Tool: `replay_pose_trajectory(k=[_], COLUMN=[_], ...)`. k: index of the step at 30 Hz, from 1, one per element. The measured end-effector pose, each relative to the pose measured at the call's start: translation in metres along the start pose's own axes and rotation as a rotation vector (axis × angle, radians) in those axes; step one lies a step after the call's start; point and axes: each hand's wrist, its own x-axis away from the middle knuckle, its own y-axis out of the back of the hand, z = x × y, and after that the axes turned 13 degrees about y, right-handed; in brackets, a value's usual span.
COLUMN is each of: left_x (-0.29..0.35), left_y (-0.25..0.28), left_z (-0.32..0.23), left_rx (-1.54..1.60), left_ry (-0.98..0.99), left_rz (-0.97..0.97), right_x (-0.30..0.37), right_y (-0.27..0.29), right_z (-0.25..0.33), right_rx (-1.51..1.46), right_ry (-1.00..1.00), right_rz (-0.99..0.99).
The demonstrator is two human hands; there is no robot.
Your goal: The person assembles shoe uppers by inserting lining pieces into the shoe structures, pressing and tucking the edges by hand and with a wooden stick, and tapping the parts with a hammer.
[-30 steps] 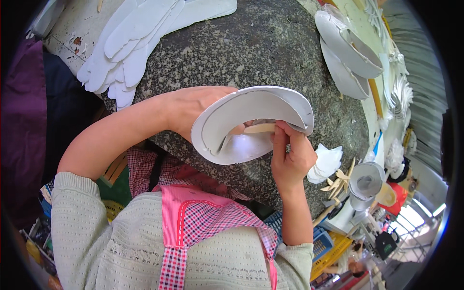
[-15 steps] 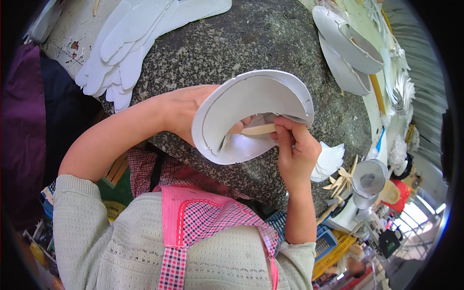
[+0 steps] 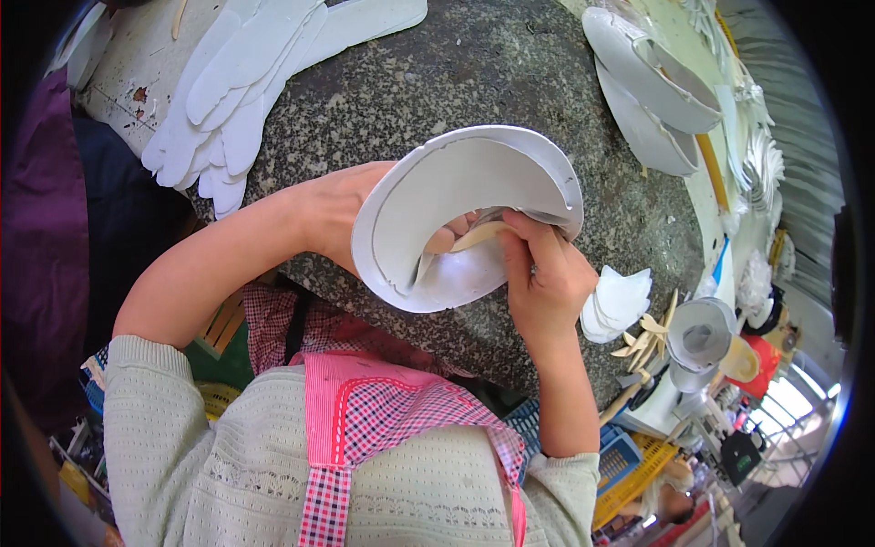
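Now left hand [image 3: 342, 214] grips curved white sheet [image 3: 456, 196]; right hand [image 3: 544, 278] pinches tan strip [image 3: 476, 237] inside

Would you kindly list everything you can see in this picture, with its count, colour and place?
curved white sheet piece: one, white, held over the stone slab, middle
thin strip: one, pale tan, inside the curve of the piece
stone slab: one, speckled grey, fills the upper middle
flat cut-outs: a fanned stack, white, upper left of the slab
curved shells: at least two, white, upper right
small cut pieces: a small stack, white, right edge of the slab
roll: one, white, lower right
crate: one, yellow, bottom right
apron: one, pink checked, on the person
left hand: behind the piece, holding it
right hand: fingers pinching the strip at the piece's right edge
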Motion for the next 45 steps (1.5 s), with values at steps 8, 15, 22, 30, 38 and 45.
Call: replay_pose_trajectory(k=[8, 15, 22, 30, 38, 45], left_x=[-0.003, -0.004, -0.003, -0.001, -0.014, -0.024], left_y=[0.009, 0.011, 0.009, 0.003, 0.009, 0.005], left_z=[-0.009, -0.014, -0.015, -0.021, -0.028, -0.037], left_rx=[0.023, 0.118, 0.021, -0.115, 0.004, 0.119], left_ry=[0.043, 0.028, 0.111, 0.084, 0.182, 0.436], left_rz=[-0.011, -0.131, 0.090, -0.027, 0.022, 0.029], right_x=[0.002, 0.000, -0.003, -0.006, 0.008, -0.005], right_y=[-0.010, -0.013, -0.011, -0.012, -0.014, -0.008], right_z=[-0.005, -0.004, 0.000, 0.000, -0.013, -0.014], right_rx=[-0.030, 0.041, 0.071, 0.132, -0.116, -0.077], right_ry=[-0.046, -0.039, -0.083, -0.018, -0.048, -0.144], right_rz=[-0.079, -0.068, 0.010, 0.021, -0.183, -0.022])
